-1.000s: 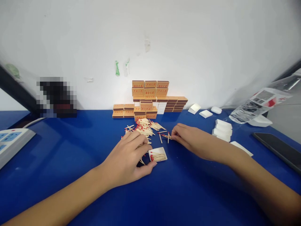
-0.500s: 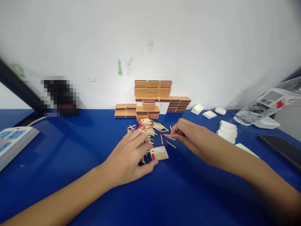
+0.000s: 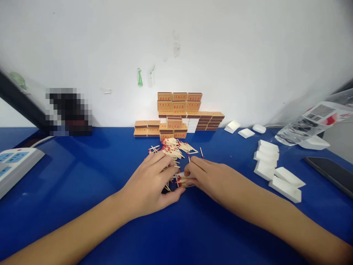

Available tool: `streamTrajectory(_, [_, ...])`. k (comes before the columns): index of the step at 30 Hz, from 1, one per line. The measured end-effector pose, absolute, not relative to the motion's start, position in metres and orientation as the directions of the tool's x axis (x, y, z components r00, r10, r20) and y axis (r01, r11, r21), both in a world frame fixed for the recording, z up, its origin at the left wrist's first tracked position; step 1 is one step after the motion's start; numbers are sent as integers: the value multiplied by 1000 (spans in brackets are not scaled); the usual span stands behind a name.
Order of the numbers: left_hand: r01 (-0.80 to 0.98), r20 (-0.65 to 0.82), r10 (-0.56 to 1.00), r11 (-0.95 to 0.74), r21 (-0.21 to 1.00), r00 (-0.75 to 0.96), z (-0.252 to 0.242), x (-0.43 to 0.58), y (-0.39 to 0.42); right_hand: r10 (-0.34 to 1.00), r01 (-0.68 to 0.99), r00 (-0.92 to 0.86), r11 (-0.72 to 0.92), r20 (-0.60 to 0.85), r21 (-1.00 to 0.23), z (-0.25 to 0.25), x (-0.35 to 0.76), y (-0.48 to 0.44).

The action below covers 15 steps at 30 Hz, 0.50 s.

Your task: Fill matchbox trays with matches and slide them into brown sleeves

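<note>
My left hand (image 3: 153, 184) grips a small white matchbox tray (image 3: 180, 174) at its left end, with the thumb in front and a finger behind. Red-tipped matches (image 3: 181, 182) lie inside, heads towards the left. Over the tray's right part, my right hand (image 3: 211, 179) has its thumb and fingers pinched together at the matches; its fingers partly hide what they hold. Behind my left hand spreads a loose heap of matches (image 3: 172, 148), partly covered by that hand. A single match (image 3: 201, 152) lies apart to the right of the heap.
Orange matchboxes (image 3: 178, 106) stand stacked against the wall. On the right are several white trays (image 3: 266, 159), a white case (image 3: 259, 129), a plastic bottle (image 3: 306, 125) and a black phone (image 3: 331, 176). A power strip (image 3: 26, 165) sits at the left.
My right hand has moved left and down from the loose matches to the tray, and the matches beside it have been taken up. My left hand has stayed on the tray.
</note>
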State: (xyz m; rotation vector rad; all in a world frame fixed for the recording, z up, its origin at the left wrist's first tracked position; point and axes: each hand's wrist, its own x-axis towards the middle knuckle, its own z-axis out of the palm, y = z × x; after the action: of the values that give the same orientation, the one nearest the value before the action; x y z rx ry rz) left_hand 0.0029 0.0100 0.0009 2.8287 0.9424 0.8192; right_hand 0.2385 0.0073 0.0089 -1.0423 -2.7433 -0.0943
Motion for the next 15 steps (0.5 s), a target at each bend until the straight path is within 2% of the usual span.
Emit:
streamTrajectory(6, [545,487,560,-817,188,670,4,2,9,710,689,-700,699,73,-192,33,252,9])
streamTrajectory(15, [540,482,563,-817,201,672,9,1,8,718,700,-696,673,-18,-236,37,243,8])
